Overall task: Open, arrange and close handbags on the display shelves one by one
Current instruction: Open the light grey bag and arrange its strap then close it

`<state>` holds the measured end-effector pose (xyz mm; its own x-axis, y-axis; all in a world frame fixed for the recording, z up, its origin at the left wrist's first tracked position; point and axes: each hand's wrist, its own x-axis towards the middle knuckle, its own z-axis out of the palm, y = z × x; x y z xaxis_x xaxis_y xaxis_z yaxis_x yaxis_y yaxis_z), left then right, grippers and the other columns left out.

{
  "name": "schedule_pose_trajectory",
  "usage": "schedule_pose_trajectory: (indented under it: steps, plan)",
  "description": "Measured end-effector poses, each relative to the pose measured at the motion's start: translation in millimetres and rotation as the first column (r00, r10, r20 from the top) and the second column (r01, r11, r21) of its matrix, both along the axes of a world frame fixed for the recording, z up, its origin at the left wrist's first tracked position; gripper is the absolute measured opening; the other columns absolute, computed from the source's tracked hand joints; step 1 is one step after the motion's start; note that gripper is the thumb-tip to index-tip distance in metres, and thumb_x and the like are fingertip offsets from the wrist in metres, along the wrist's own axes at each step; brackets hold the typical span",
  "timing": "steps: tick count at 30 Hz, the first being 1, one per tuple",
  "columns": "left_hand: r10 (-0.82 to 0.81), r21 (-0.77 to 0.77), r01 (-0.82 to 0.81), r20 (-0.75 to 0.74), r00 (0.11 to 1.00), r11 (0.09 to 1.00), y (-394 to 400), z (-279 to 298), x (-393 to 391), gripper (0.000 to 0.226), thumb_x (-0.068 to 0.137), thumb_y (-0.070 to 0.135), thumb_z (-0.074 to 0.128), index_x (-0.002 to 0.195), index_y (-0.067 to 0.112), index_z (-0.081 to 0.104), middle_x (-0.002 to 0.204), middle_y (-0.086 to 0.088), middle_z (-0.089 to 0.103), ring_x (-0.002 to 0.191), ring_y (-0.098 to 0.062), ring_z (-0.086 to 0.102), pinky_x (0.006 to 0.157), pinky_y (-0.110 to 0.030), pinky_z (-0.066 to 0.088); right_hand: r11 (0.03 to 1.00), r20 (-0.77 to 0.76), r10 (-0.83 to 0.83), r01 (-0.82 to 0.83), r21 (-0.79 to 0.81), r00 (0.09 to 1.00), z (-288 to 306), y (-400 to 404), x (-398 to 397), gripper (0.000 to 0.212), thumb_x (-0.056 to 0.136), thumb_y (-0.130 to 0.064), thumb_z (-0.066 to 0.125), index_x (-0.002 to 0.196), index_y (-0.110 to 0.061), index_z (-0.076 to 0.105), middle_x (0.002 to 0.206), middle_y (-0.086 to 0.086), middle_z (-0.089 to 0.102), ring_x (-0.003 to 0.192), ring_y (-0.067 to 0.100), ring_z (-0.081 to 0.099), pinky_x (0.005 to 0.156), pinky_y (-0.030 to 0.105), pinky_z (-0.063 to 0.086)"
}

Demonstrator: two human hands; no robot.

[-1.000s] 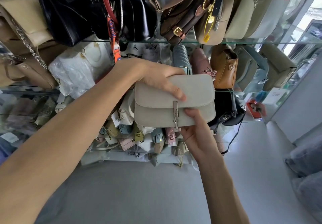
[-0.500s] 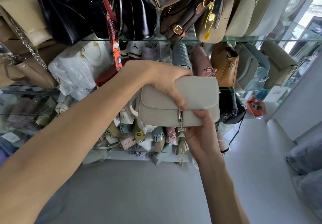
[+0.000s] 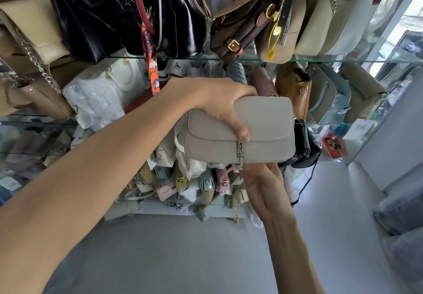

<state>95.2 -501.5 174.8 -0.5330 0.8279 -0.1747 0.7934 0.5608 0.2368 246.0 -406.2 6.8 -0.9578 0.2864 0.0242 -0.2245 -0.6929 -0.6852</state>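
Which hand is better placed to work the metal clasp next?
Right. The right hand sits under the grey handbag at the clasp's lower end; the left hand grips the flap from above.

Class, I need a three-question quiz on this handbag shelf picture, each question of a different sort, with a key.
1. True or false: the grey bag's flap is down.
2. Which hand grips the bag's top? A. left B. right
3. Fill in: the metal ____ hangs at the front, below the left thumb.

Key: 1 true; 2 A; 3 clasp.
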Motion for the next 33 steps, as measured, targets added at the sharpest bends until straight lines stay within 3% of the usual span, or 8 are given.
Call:
schedule_pose_trajectory:
  steps: [8,11,14,20,23,26,30,33]
  plan:
    - [0.045,0.046,-0.053,0.164,0.986,0.998,-14,3,-6,0.065,0.065,0.061,0.088,0.117,0.045,0.055,0.11,0.022,0.066,0.095,0.005,0.064,0.079,-0.025,0.054,0.994,-0.131,0.028,-0.014,0.105,0.991,0,-1,5,0.1,0.07,0.001,0.08,0.154,-0.001,0.026,0.133,0.017,0.062,0.121,0.03,0.064,0.097,0.039,0.055]
    - [0.045,0.05,-0.054,0.165,0.985,0.997,-13,1,-4,0.067,0.064,0.063,0.088,0.119,0.043,0.055,0.111,0.021,0.066,0.096,0.004,0.064,0.079,-0.025,0.053,0.99,-0.077,-0.069,0.078,0.118,0.995,4,-10,3,0.112,0.064,-0.026,0.098,0.15,0.0,0.031,0.13,0.013,0.067,0.118,0.026,0.067,0.094,0.035,0.056]
    - [0.025,0.022,-0.027,0.119,0.993,0.999,-11,1,1,0.076,0.065,0.067,0.086,0.128,0.04,0.053,0.115,0.021,0.063,0.102,0.001,0.062,0.083,-0.027,0.052,0.981,-0.025,-0.171,0.172,0.093,0.985,9,-17,0,0.104,0.065,-0.04,0.096,0.144,-0.001,0.042,0.125,0.005,0.072,0.115,0.019,0.069,0.089,0.028,0.057]
    - [-0.029,-0.11,0.03,0.007,1.0,0.993,0,0,11,0.076,0.076,0.071,0.075,0.136,0.036,0.044,0.123,0.009,0.063,0.105,-0.015,0.062,0.093,-0.038,0.052,0.961,0.1,-0.249,0.233,0.145,0.963,10,-16,-6,0.048,0.083,0.0,0.074,0.13,-0.008,0.064,0.122,0.007,0.075,0.116,0.021,0.07,0.088,0.026,0.056]
    - [0.001,-0.1,0.006,0.069,0.998,0.995,1,5,12,0.066,0.084,0.064,0.072,0.137,0.034,0.046,0.123,0.01,0.062,0.103,-0.012,0.062,0.087,-0.033,0.051,0.953,0.089,-0.266,0.249,0.17,0.96,13,-17,-5,0.055,0.082,-0.004,0.077,0.134,-0.007,0.061,0.125,0.007,0.074,0.118,0.021,0.069,0.09,0.027,0.056]
    - [0.0,-0.064,0.006,0.106,0.994,0.998,-2,12,11,0.066,0.075,0.066,0.079,0.127,0.037,0.051,0.113,0.018,0.064,0.098,-0.003,0.065,0.079,-0.027,0.053,0.965,0.044,-0.235,0.227,0.127,0.971,19,-16,-4,0.066,0.078,-0.014,0.081,0.139,-0.006,0.057,0.127,0.008,0.073,0.118,0.02,0.069,0.089,0.028,0.057]
    - [0.0,-0.066,0.013,0.196,0.981,0.998,-7,19,4,0.064,0.062,0.059,0.091,0.112,0.039,0.058,0.105,0.015,0.073,0.09,-0.003,0.073,0.082,-0.036,0.063,0.995,0.045,-0.092,0.094,-0.034,0.995,18,-7,-4,0.055,0.092,-0.022,0.069,0.144,-0.009,0.053,0.134,0.012,0.068,0.114,0.021,0.069,0.08,0.033,0.062]
    - [0.003,-0.086,0.017,0.228,0.974,0.996,-13,26,-1,0.053,0.064,0.048,0.094,0.105,0.039,0.061,0.101,0.014,0.076,0.086,-0.005,0.075,0.079,-0.04,0.064,0.998,0.095,0.036,-0.041,0.055,0.995,14,5,-3,0.059,0.091,-0.036,0.06,0.144,-0.012,0.052,0.136,0.015,0.067,0.115,0.03,0.069,0.08,0.037,0.062]
